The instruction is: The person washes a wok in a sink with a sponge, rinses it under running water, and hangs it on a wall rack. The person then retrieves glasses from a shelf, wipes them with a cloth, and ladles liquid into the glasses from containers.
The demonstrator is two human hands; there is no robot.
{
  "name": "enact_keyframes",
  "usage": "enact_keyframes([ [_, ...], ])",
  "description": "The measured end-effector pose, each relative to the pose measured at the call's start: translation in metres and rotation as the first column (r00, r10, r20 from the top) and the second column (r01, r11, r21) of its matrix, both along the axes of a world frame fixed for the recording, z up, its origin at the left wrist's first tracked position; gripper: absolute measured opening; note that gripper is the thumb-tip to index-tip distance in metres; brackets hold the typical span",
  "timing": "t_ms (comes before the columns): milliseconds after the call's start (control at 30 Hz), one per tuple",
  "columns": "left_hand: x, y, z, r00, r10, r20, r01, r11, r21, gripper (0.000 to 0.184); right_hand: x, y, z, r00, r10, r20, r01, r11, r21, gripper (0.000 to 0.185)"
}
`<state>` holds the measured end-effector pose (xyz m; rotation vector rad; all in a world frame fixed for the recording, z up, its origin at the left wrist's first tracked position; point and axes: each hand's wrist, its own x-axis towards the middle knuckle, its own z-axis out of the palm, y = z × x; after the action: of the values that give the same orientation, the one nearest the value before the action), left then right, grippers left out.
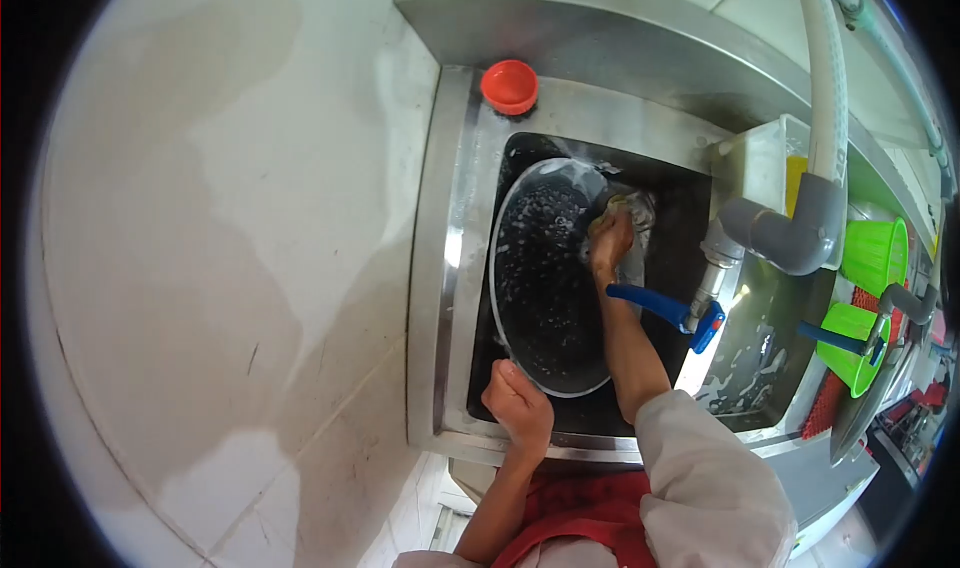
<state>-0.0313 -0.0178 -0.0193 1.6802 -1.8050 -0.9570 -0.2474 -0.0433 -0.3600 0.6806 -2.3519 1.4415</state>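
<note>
1. Oval vessel (555,278): dark inside, thin pale rim, smooth walls; sits within the left sink basin (685,213). White suds and scattered bubbles speckle its inside.
2. Right hand (613,240): at the vessel's far right side, fingers bent closed around a crumpled wad (636,208), yellowish and pale, wet with foam.
3. Left hand (518,403): at the vessel's near left rim, fingers curled in tightly. Contact partly hidden; cannot tell whether they grip the rim.
4. Sink surround (450,358): brushed metal, straight-edged, glossy with wet streaks.
5. Red bowl (510,88): small, round, on the far left ledge.
6. Tap lever (650,300): flat, blue, just right of the right forearm; rounded grey pipe elbow (800,233) beyond.
7. Farther right: 2 bright green baskets (876,253) (850,348), tapered, near red mesh.
</note>
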Motion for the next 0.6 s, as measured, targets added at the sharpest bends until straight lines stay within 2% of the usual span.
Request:
enact_keyframes([
  [33,-0.002,-0.002,0.000,1.000,-0.013,-0.014,0.013,1.000,-0.021,0.033,0.017,-0.011,0.090,0.821,-0.117,0.558,0.077,0.993,0.094,0.006],
  [67,-0.002,0.000,0.001,0.999,-0.032,-0.024,0.031,0.999,-0.035,0.033,0.021,-0.042,0.098,0.578,0.217,0.786,0.239,0.876,-0.418,0.005],
  [100,-0.001,0.002,0.002,0.999,-0.034,-0.016,0.033,0.999,-0.031,0.033,0.026,-0.070,0.105,0.352,0.613,0.708,0.530,0.493,-0.690,0.004],
  [133,-0.002,0.000,-0.001,0.999,-0.022,-0.025,0.022,1.000,-0.021,0.033,0.048,-0.094,0.155,0.567,0.386,0.728,0.055,0.864,-0.501,0.004],
  [167,-0.002,0.002,-0.001,1.000,-0.010,-0.027,0.010,1.000,-0.002,0.033,0.064,-0.106,0.164,0.554,0.517,0.653,0.027,0.773,-0.634,0.007],
  [200,-0.001,0.004,-0.001,1.000,-0.010,-0.019,0.010,1.000,0.004,0.033,0.079,-0.097,0.198,0.604,0.480,0.636,-0.131,0.847,-0.515,0.008],
  [233,-0.002,0.003,-0.001,1.000,-0.006,-0.027,0.005,1.000,-0.003,0.033,0.097,-0.078,0.234,0.629,0.508,0.588,-0.300,0.857,-0.420,0.010],
  [267,-0.002,0.003,-0.002,0.999,0.000,-0.033,0.000,1.000,-0.010,0.033,0.116,-0.052,0.257,0.530,0.546,0.649,-0.383,0.837,-0.391,0.010],
  [300,-0.002,0.003,-0.006,0.999,0.018,-0.047,-0.021,0.998,-0.053,0.041,0.132,-0.024,0.269,0.457,0.619,0.639,-0.474,0.777,-0.413,0.011],
  [333,-0.001,0.003,-0.010,0.999,0.016,-0.043,-0.018,0.998,-0.057,0.041,0.145,0.009,0.270,0.328,0.641,0.694,-0.554,0.725,-0.408,0.011],
  [367,0.000,0.005,-0.013,0.999,0.022,-0.049,-0.027,0.992,-0.120,0.041,0.143,0.032,0.274,0.119,0.623,0.773,-0.588,0.672,-0.451,0.014],
  [400,-0.002,0.004,-0.016,0.998,0.027,-0.061,-0.038,0.982,-0.185,0.042,0.140,0.030,0.262,0.121,0.627,0.770,-0.589,0.669,-0.453,0.014],
  [433,-0.006,0.004,-0.014,0.998,0.026,-0.061,-0.037,0.982,-0.183,0.042,0.137,0.028,0.235,0.288,0.675,0.680,-0.741,0.607,-0.289,0.015],
  [467,-0.004,0.005,-0.007,0.998,0.036,-0.051,-0.041,0.993,-0.107,0.039,0.139,0.028,0.208,0.418,0.719,0.555,-0.829,0.551,-0.090,0.016],
  [500,-0.003,0.005,-0.004,0.998,0.042,-0.044,-0.044,0.998,-0.036,0.037,0.131,0.010,0.178,0.578,0.525,0.625,-0.747,0.649,0.146,0.016],
  [533,-0.002,0.006,-0.006,0.998,0.037,-0.045,-0.038,0.999,-0.034,0.037,0.114,-0.011,0.151,0.716,0.308,0.627,-0.628,0.677,0.384,0.017],
  [600,0.000,0.008,-0.012,0.998,0.052,-0.020,-0.054,0.996,-0.077,0.038,0.076,-0.007,0.122,0.897,0.053,0.439,-0.348,0.698,0.626,0.019],
])
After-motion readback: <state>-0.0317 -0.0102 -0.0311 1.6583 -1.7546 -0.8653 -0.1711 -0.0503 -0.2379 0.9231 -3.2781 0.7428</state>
